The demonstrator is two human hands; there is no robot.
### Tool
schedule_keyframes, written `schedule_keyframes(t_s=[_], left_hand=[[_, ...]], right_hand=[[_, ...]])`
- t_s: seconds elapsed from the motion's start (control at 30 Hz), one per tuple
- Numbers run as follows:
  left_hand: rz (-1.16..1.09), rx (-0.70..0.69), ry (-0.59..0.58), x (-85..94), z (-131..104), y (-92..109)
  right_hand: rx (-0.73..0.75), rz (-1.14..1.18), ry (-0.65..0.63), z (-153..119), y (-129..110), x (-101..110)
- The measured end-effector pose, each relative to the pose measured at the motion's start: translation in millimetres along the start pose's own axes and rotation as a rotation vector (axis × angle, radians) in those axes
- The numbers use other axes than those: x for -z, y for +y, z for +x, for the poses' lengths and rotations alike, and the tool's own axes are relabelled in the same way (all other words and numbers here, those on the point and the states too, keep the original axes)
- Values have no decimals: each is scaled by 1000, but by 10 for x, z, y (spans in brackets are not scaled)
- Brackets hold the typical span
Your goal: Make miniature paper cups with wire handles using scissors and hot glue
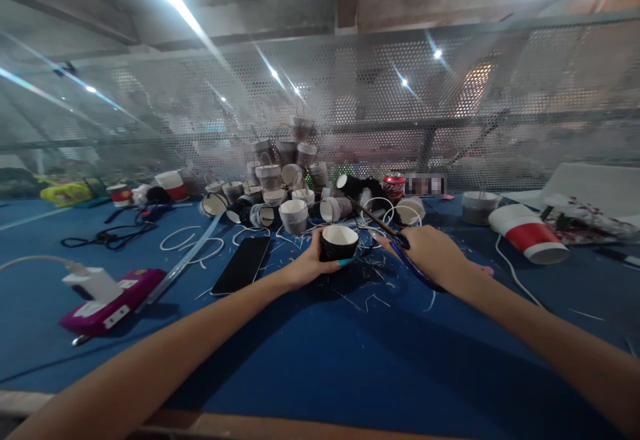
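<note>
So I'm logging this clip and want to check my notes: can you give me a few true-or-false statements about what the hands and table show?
1. The left hand holds a small dark cup. True.
2. The right hand holds a pen. False: it holds blue-handled scissors.
3. A phone lies screen-up left of the cup. True.
4. The cup pile sits on a red table. False: the table is blue.

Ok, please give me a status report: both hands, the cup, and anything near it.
Left hand grips short black paper cup with white inside. Right hand holds blue-handled scissors, blades open. Black phone lies left; pile of cut cups behind.
</note>
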State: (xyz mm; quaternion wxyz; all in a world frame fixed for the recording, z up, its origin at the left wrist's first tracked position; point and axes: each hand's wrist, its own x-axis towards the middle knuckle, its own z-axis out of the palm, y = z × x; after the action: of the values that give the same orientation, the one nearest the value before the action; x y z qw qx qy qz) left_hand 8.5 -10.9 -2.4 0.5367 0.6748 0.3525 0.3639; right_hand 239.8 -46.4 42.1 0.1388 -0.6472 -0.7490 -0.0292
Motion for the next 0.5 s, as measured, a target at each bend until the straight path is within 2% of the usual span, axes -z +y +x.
schedule_keyframes(t_s=[0.13,0.33,0.5], left_hand=[[-99,41,-34,35,4,2],[-79,5,26,3,-5,-11],[-105,42,-122,92,0,39]], right_hand=[[1,-7,13,4,14,-13],[3,-44,9,5,13,10],[-9,-125,-21,-56,-36,102]])
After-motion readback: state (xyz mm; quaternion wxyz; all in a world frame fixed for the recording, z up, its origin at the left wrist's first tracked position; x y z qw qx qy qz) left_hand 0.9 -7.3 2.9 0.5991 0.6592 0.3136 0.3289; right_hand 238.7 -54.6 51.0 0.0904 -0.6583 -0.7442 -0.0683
